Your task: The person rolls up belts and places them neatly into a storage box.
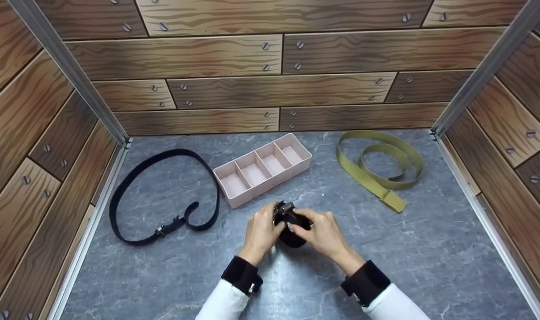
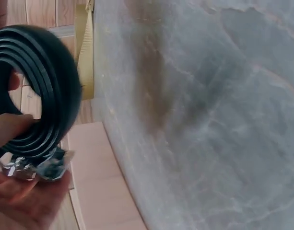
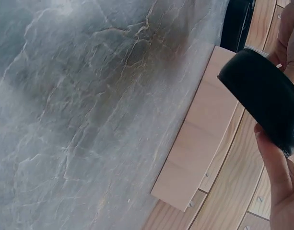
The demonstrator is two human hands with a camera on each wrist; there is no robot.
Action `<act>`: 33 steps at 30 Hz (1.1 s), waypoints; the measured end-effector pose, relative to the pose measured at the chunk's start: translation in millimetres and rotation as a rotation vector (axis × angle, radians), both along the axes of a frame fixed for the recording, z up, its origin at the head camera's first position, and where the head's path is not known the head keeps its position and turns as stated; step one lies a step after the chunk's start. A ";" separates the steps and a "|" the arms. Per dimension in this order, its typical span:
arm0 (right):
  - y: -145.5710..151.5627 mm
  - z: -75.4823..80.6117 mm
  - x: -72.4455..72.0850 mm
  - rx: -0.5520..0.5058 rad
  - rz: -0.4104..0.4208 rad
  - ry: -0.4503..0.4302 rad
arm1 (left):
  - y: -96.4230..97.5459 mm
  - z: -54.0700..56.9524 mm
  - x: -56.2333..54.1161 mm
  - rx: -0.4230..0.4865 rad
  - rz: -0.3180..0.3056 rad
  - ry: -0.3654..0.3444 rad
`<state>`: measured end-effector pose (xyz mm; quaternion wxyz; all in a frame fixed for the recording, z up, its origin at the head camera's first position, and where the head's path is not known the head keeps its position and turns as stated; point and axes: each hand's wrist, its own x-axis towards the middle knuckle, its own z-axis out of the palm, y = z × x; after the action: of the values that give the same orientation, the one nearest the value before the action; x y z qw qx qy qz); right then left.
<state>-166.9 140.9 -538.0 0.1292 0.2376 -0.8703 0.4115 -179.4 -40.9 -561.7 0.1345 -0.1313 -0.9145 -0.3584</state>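
Observation:
A black belt (image 1: 293, 240), wound into a tight coil of several layers, is held between both hands above the near middle of the table. My left hand (image 1: 262, 229) grips its left side, with the thumb inside the coil and fingers by the shiny metal buckle (image 2: 21, 167). On the other side, my right hand (image 1: 325, 232) pinches the coil between thumb and fingers. In the right wrist view the smooth outer face of the coiled belt (image 3: 262, 98) shows, lifted off the surface. Parts of the coil are hidden behind the fingers.
Beyond the hands stands a pink box (image 1: 270, 181) with several compartments. A second black belt (image 1: 176, 152) lies in a loose loop at left. An olive belt (image 1: 363, 178) lies loosely curled at right. Wood-patterned walls (image 1: 225, 55) enclose the grey marbled table (image 1: 163, 280).

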 end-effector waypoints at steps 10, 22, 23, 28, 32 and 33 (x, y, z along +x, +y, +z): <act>12.7 -2.0 -11.3 0.032 -0.105 -0.060 | -27.9 0.1 -17.0 -0.127 0.054 -0.085; 26.4 4.1 -29.0 0.047 -0.204 -0.016 | -64.8 -13.3 -41.2 0.150 0.459 -0.148; 27.0 4.1 -30.6 0.057 -0.213 -0.009 | -67.2 -13.7 -42.7 0.172 0.464 -0.145; 26.1 7.6 -38.6 0.056 -0.241 -0.046 | -75.7 -14.0 -47.0 0.257 0.504 -0.128; 23.7 14.5 -47.0 0.038 -0.253 -0.078 | -77.3 -14.5 -47.0 0.268 0.509 -0.164; 23.6 16.5 -49.4 0.035 -0.258 -0.075 | -77.3 -14.7 -46.8 0.266 0.501 -0.170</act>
<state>-216.3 164.5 -521.6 0.1442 0.1102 -0.9049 0.3849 -226.2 -118.2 -576.3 0.1577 0.1480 -0.8714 -0.4404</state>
